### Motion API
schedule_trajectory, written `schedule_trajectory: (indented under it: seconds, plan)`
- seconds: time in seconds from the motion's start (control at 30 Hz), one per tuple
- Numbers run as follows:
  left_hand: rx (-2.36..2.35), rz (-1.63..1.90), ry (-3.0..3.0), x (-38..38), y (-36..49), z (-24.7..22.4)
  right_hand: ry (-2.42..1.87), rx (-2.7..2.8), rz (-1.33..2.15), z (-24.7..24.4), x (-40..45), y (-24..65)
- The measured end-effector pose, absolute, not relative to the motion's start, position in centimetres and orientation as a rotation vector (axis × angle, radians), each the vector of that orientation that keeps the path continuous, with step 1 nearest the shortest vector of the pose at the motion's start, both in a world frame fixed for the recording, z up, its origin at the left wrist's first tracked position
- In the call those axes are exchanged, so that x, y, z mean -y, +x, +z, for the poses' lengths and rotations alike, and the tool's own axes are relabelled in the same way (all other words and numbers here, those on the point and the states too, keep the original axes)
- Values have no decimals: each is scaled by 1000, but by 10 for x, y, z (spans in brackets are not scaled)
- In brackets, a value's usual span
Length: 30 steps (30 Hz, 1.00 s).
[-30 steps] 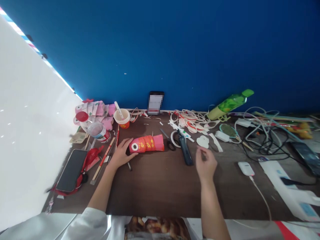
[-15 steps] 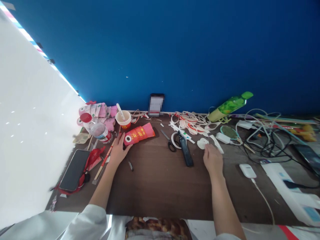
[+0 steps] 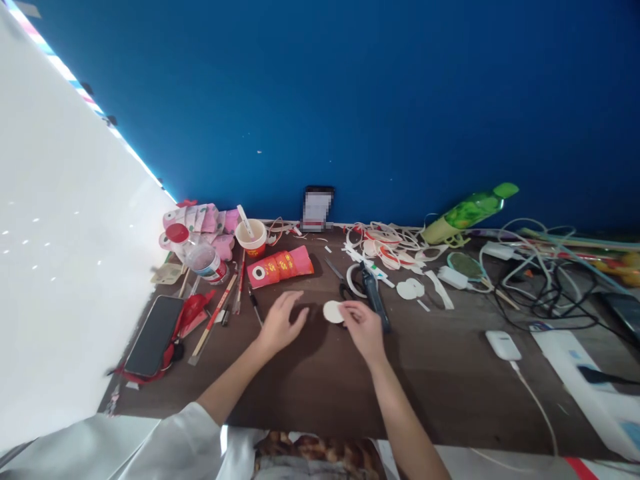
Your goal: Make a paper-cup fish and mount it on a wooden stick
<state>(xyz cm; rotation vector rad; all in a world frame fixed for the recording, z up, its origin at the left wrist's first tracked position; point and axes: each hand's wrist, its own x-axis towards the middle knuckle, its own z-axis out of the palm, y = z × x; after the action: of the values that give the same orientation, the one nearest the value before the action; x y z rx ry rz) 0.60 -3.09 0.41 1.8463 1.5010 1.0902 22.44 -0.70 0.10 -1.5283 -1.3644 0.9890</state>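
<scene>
Between the thumb and fingers of my right hand [image 3: 361, 327] is a round white paper disc [image 3: 333, 312], held over the middle of the table. My left hand [image 3: 283, 321] hovers to the left of the disc, fingers apart and holding nothing. Behind it lies a red and pink paper fish [image 3: 281, 267] with a round white eye and gold markings. A pen [image 3: 255, 305] lies left of that hand. More white paper discs [image 3: 410, 288] lie to the right, past a dark-handled tool [image 3: 374, 293], a white tape roll [image 3: 356, 280] and scissors [image 3: 345, 288].
Paper strips and scraps [image 3: 385, 243] are heaped along the wall. At left stand a plastic bottle [image 3: 203, 260] and a paper cup [image 3: 251, 238], near a phone [image 3: 154, 337] and brushes [image 3: 215, 317]. Tangled cables [image 3: 555, 287], a green bottle [image 3: 470, 213] and a white case [image 3: 503, 345] occupy the right.
My right hand has moved left from the pile of discs, now with one disc in its fingers. My left hand has left the paper fish and come toward the middle.
</scene>
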Motion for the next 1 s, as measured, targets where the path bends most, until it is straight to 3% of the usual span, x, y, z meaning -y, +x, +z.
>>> schedule_trajectory:
  seconds: [0.23, 0.33, 0.43, 0.67, 1.0]
  plan:
    - [-1354, 1070, 1511, 26, 28, -14, -1413, 1428, 1047, 0, 13, 199]
    - [-1385, 1144, 1556, 24, 18, -18, -1518, 1428, 767, 0, 8, 227]
    - [-1354, 1104, 1806, 24, 14, -22, -1784, 1606, 204, -12, 3, 257]
    - [-1468, 626, 2289, 34, 22, -26, -1813, 1646, 44, -34, 1, 300]
    - [-1557, 661, 2405, 35, 22, -21, -1939, 1477, -187, -36, -5, 305]
